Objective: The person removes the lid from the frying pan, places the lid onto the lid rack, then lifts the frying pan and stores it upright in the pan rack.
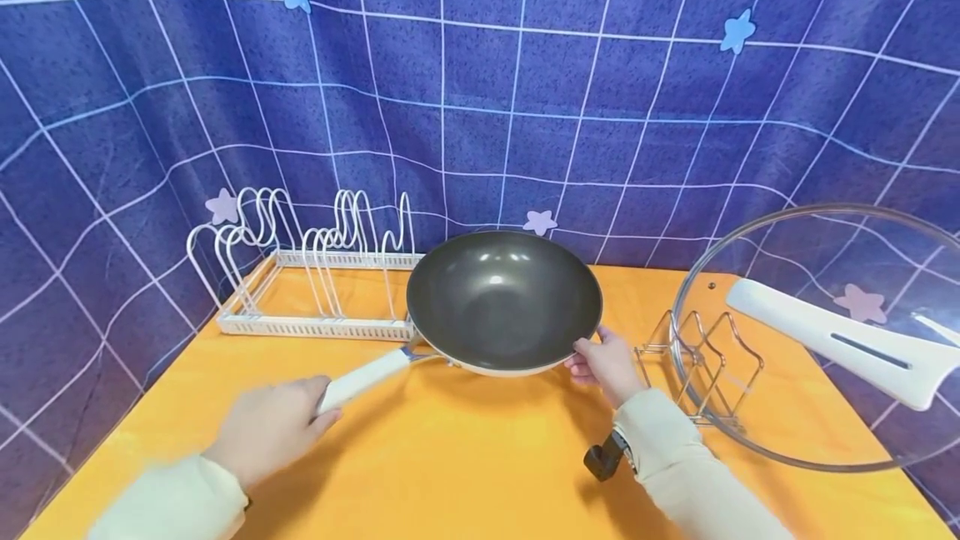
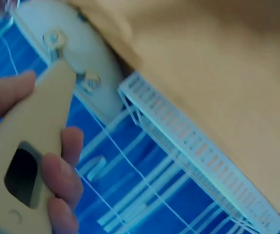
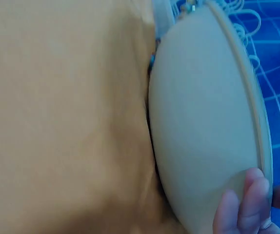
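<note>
Nearest, at the lower left of the frame, the left hand (image 1: 270, 423) grips the white handle (image 1: 363, 380) of a wok (image 1: 504, 298), its fingers curled around it; the left wrist view shows a dark slot in that handle and two fixings joining it to the pale outer wall. Right of centre and low, the right hand (image 1: 603, 361) pinches the wok's rim, thumb at the edge and fingers against the outside. A small black device (image 1: 603, 458) sits at that wrist.

The wok itself is at the middle of the frame, dark inside, above the orange table (image 1: 450, 482); whether its base touches the table is hard to tell. At the right, a small metal rack (image 1: 708, 365) has the rim of a large glass lid (image 1: 813, 394) standing among its wires, the lid's white grip facing forward. At the left, a white rack (image 1: 322, 326) with looped dividers reaches the wok's left edge in view. Behind everything hangs a blue gridded curtain (image 1: 480, 148) with stars.
</note>
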A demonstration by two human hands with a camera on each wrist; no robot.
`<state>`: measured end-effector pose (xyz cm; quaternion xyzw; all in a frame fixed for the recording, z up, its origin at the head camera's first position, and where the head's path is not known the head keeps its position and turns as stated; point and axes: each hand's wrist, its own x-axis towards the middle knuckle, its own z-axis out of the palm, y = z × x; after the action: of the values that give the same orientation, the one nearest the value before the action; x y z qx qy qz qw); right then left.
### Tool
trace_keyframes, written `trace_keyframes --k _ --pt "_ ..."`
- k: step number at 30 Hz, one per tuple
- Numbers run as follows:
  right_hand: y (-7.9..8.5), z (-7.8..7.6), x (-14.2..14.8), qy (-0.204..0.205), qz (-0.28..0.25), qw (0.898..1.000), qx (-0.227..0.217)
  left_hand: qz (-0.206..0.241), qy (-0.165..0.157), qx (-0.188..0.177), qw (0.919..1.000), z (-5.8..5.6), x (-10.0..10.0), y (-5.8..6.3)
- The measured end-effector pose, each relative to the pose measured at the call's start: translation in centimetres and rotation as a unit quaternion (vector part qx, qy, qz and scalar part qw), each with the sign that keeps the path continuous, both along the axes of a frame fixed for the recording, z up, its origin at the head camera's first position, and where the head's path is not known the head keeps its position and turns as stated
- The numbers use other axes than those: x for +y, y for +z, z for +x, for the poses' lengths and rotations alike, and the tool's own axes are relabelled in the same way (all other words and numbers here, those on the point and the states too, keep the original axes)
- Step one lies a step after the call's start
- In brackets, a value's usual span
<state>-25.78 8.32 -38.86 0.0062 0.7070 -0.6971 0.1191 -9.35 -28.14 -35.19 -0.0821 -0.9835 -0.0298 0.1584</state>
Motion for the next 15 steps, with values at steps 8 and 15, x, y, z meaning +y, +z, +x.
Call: trace_keyframes --k 8,15 --pt "-0.9 2.8 -2.1 0.01 -0.049 0.998 -0.024 0.032 0.022 -0.028 0.9989 1.6 2.5 0.0" --pt "-1.6 5.6 -5.2 -0.007 -0.127 0.991 -0.035 0.082 0.024 -0.095 0.9918 1.8 3.4 0.3"
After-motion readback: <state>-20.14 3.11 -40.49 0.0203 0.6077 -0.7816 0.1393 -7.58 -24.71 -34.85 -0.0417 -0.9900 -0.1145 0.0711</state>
